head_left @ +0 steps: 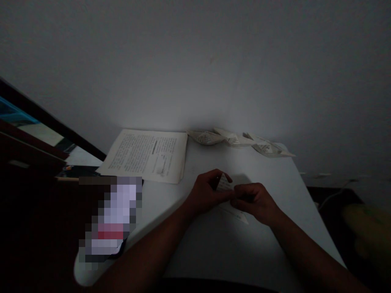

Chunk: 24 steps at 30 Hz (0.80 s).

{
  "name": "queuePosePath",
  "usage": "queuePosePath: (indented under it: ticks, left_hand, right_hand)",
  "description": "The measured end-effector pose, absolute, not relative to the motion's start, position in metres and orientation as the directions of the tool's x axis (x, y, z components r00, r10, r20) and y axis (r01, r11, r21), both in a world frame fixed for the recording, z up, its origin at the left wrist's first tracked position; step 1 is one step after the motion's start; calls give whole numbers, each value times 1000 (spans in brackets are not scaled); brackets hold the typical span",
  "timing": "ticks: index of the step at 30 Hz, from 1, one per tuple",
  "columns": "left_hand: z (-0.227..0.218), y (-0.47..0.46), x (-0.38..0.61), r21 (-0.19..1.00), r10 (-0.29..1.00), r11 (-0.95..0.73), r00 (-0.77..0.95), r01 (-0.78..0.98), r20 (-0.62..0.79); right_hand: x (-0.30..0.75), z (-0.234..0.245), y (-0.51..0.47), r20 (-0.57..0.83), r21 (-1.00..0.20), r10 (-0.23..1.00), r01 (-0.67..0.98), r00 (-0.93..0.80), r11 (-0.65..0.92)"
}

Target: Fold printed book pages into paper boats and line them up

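Between my two hands is a folded printed paper [226, 185], with one pointed peak upward and a pointed corner sticking out below, toward the right. My left hand [210, 191] is closed on its left side, the thumb lying across the front. The fingertips of my right hand [255, 201] pinch the paper at its right edge. Part of the paper is hidden behind my fingers. Beyond my hands, along the wall, stand three folded paper boats: one at the left [205, 137], a middle one [234, 139] and one at the right [269, 147].
A stack of printed sheets [143, 156] lies at the back left of the white table [189, 252]. In front of it is a phone-like device with a blurred screen [114, 215]. A wall [195, 73] borders the table's back. Dark furniture [30, 183] stands on the left.
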<state>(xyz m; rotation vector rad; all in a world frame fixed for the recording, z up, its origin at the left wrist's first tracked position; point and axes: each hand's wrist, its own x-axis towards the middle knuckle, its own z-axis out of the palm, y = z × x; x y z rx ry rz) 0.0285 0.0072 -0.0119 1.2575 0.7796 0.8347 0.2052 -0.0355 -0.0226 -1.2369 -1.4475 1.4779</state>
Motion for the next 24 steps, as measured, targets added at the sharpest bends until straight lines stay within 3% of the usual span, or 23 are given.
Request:
queuePosePath:
  ticks: [6,16,24]
  left_hand:
    - [-11,5,27,998,852,58,522,-23,-38]
    - [-13,8,29,948,882,-305,403,93,244]
    - [-19,1,33,980,928,-174,348,97,130]
  right_hand:
    - [206,-27,-36,-143,-986,949,127,-279,-111]
    - [203,-19,-34,-144,-978,965,180,-217,-105]
    - [198,-16,-33,-141,-984,969,135,-203,-115]
